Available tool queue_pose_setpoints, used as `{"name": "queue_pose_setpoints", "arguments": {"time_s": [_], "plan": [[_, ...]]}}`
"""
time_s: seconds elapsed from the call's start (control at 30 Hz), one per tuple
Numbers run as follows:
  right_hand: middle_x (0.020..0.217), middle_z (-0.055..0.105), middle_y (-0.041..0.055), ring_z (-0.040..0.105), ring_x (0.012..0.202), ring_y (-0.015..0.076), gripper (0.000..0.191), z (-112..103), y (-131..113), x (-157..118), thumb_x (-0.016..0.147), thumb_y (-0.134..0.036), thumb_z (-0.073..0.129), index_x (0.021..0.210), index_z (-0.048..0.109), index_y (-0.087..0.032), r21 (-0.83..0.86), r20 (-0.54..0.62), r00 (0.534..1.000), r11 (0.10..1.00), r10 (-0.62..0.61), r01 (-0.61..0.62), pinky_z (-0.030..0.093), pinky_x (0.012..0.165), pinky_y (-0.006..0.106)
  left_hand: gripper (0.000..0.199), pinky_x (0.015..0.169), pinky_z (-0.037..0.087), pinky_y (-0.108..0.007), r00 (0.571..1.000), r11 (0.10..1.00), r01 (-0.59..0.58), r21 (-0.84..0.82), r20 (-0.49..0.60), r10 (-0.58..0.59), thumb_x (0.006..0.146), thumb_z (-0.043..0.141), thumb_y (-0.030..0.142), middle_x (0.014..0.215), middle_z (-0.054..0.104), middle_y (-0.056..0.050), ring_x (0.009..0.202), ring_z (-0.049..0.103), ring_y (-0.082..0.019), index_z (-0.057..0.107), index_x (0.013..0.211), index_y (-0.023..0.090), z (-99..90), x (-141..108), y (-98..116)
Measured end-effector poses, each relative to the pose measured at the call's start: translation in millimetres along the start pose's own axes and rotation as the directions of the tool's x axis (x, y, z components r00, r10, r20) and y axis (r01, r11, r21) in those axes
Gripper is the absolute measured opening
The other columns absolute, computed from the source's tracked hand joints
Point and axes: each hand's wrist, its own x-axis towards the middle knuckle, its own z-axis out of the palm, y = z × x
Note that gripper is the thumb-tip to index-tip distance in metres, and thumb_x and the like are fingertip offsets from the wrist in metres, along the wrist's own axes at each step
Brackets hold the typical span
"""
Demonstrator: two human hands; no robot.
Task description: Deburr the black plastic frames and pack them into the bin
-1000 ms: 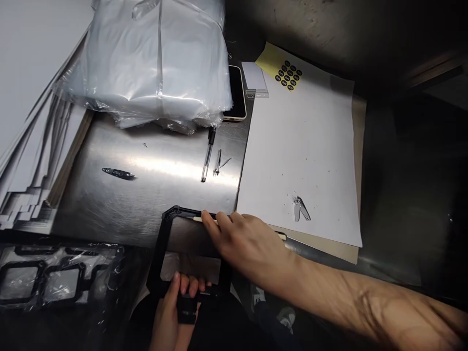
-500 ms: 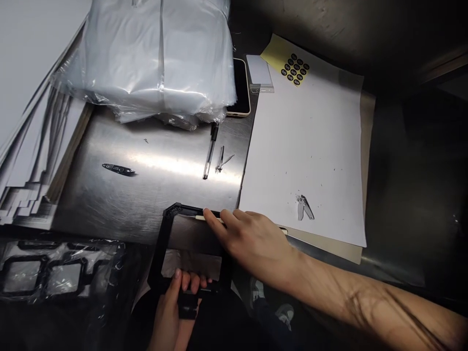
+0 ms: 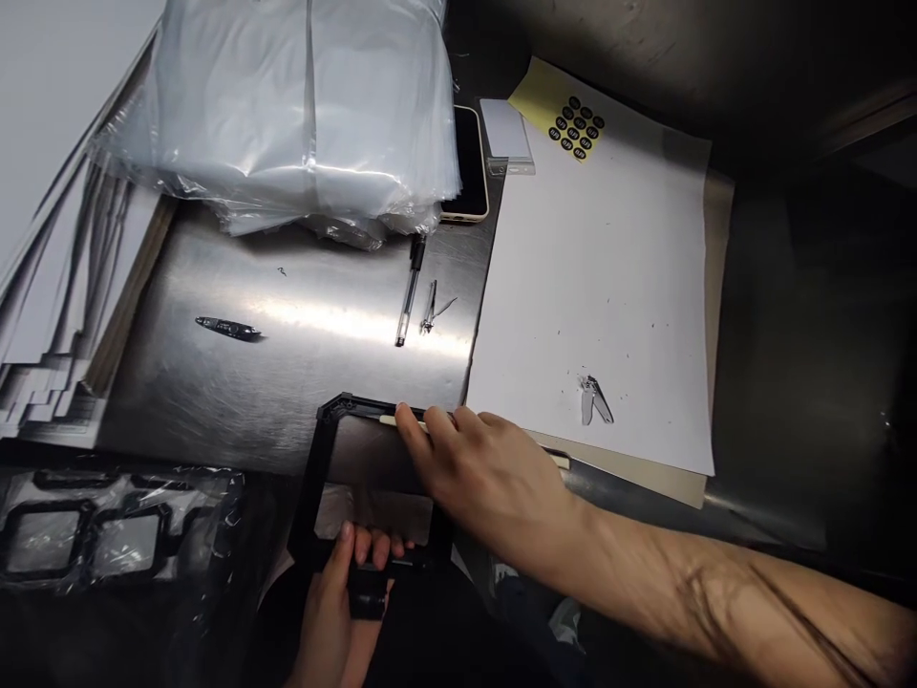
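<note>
A black frame (image 3: 320,478) with cut corners and a flat, see-through or shiny middle is tilted at the table's front edge. My left hand (image 3: 351,573) grips its lower side, thumb on top and fingers curled around a dark part. Over the frame's upper bar lies my right hand (image 3: 487,468), fingers closed on a thin cream-coloured tool (image 3: 388,420). The tool's tip rests along the inner edge of the upper bar, and its back end sticks out behind the hand.
Clear plastic bags (image 3: 287,105), a phone (image 3: 469,172), a pen (image 3: 409,296), two nail clippers (image 3: 597,399), a dark cutter (image 3: 227,329), white paper (image 3: 587,287) with stickers (image 3: 577,129), stacked sheets (image 3: 50,287) and bagged black frames (image 3: 125,545) lie around.
The tool in my right hand has slid slightly to the right along the upper bar, and its back end sticks out a little more. The whole view has shifted slightly.
</note>
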Motion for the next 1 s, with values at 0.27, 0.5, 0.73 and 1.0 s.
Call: {"name": "queue_pose_setpoints", "arguments": {"time_s": [0.27, 0.5, 0.73, 1.0], "plan": [[0.054, 0.045, 0.0041, 0.045, 0.044, 0.0143, 0.037, -9, -14, 0, 0.074, -0.005, 0.037, 0.110, 0.045, 0.001, -0.039, 0.035, 0.999, 0.999, 0.017, -0.016, 0.029, 0.035, 0.023, 0.025, 0.049, 0.041, -0.020, 0.990, 1.000, 0.011, 0.023, -0.138, -0.008, 0.073, 0.052, 0.027, 0.053, 0.048, 0.003, 0.056, 0.046, -0.012, 0.049, 0.048, 0.021, -2.9, -2, -2], [0.055, 0.046, 0.0042, 0.045, 0.043, 0.0144, 0.038, -8, -8, -1, 0.072, -0.002, 0.035, 0.109, 0.044, 0.001, -0.039, 0.093, 0.995, 0.999, -0.020, 0.024, 0.030, 0.034, 0.023, 0.035, 0.051, 0.039, -0.018, 0.988, 0.998, -0.012, 0.058, -0.150, 0.021, 0.076, 0.046, 0.034, 0.050, 0.045, 0.004, 0.057, 0.045, -0.010, 0.047, 0.045, 0.019, 8.2, -6, 0], [0.055, 0.046, 0.0031, 0.044, 0.042, 0.0138, 0.036, -8, -4, -8, 0.071, 0.000, 0.035, 0.105, 0.047, -0.002, -0.041, 0.092, 0.996, 0.999, 0.019, -0.015, 0.029, 0.033, 0.024, 0.029, 0.052, 0.043, -0.023, 0.994, 1.000, -0.020, -0.013, -0.103, 0.018, 0.065, 0.060, 0.034, 0.047, 0.044, 0.003, 0.054, 0.045, -0.013, 0.048, 0.042, 0.020, -0.7, 4, -6], [0.060, 0.053, 0.0040, 0.049, 0.047, 0.0140, 0.027, -12, 13, -4, 0.067, -0.001, 0.045, 0.092, 0.052, -0.008, 0.156, 0.265, 0.962, 0.982, 0.064, -0.108, 0.030, 0.037, 0.023, 0.031, 0.055, 0.040, -0.025, 0.997, 1.000, 0.007, 0.023, -0.071, -0.005, 0.074, 0.049, 0.035, 0.050, 0.046, 0.003, 0.058, 0.048, -0.013, 0.047, 0.047, 0.019, -0.8, 1, -5]]}}
